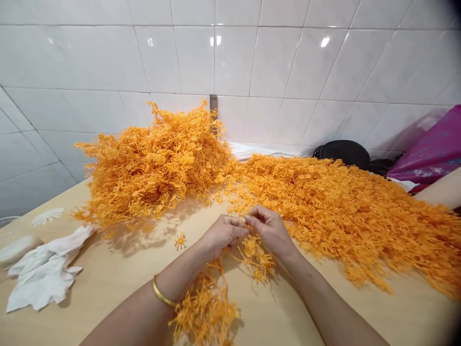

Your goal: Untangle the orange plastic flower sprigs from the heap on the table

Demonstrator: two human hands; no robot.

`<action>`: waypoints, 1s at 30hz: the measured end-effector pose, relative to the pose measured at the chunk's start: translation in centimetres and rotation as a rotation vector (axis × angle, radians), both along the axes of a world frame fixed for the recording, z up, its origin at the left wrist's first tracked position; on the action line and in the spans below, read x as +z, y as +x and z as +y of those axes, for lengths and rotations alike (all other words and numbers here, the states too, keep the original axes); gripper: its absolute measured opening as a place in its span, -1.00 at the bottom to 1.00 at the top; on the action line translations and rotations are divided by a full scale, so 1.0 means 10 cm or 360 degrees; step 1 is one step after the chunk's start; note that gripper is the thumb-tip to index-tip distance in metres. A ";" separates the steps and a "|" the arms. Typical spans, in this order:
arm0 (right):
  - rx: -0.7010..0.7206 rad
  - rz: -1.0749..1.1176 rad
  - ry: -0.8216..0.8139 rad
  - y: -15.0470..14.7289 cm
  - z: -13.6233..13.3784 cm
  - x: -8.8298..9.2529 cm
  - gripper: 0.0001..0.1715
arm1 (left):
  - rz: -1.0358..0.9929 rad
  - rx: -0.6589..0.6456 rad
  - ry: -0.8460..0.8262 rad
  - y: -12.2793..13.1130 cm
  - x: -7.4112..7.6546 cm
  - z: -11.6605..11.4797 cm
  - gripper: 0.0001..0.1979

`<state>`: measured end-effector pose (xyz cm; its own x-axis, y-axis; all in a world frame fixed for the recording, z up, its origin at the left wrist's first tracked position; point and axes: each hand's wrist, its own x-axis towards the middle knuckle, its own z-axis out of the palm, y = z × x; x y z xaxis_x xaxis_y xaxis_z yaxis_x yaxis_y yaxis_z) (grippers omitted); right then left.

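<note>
The left hand (224, 235) and right hand (270, 229) are held close together above the tabletop, in a narrow pinch. Their fingertips (248, 218) grip a small cluster of orange branched sprigs (256, 257), which hangs below them. A looser bunch of the same sprigs (205, 307) lies on the table directly beneath the left forearm and connects upward toward the held cluster. A gold bangle (162, 291) encircles the left wrist. One detached sprig (180, 241) lies just left of the hands on the light wood-toned table (281, 317).

To the left, a crumpled white cloth (43, 271) rests on the table beside a pale oval object (16, 250), whose type cannot be determined. A white fringed piece (47, 216) lies beyond them.

The main mass of sprigs sits ahead of the hands: a tall heap (154, 168) against the wall and a broad spread (345, 216) extending right. Together they block the view of the rear table edge. Behind the spread are a black bag (342, 154) and a purple printed bag (430, 149); the print cannot be read. A forearm (442, 190) enters from the right edge; its owner cannot be determined. A metal bracket (213, 108) is fixed to the white tile wall (288, 62).
</note>
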<state>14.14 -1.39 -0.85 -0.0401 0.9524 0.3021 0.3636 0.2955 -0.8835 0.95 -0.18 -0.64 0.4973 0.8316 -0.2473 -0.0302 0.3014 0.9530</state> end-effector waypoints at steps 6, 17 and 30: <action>-0.0462 0.0371 0.0042 -0.07 0.09 -0.08 -0.78 | -0.0143 0.0083 -0.0091 0.08 0.03 0.09 -0.74; -0.0603 0.0894 -0.0033 -0.05 0.17 -0.02 -0.77 | -0.0258 -0.0033 0.0042 0.18 0.09 0.21 -0.79; -0.0489 0.1237 -0.0300 0.41 0.17 0.16 -0.76 | -0.0572 0.0123 -0.0065 0.12 -0.09 0.34 -0.82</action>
<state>18.26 0.31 0.75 0.3811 0.9241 -0.0279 -0.3257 0.1060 -0.9395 2.16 3.25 -1.54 0.4943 0.8633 -0.1018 -0.3853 0.3226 0.8646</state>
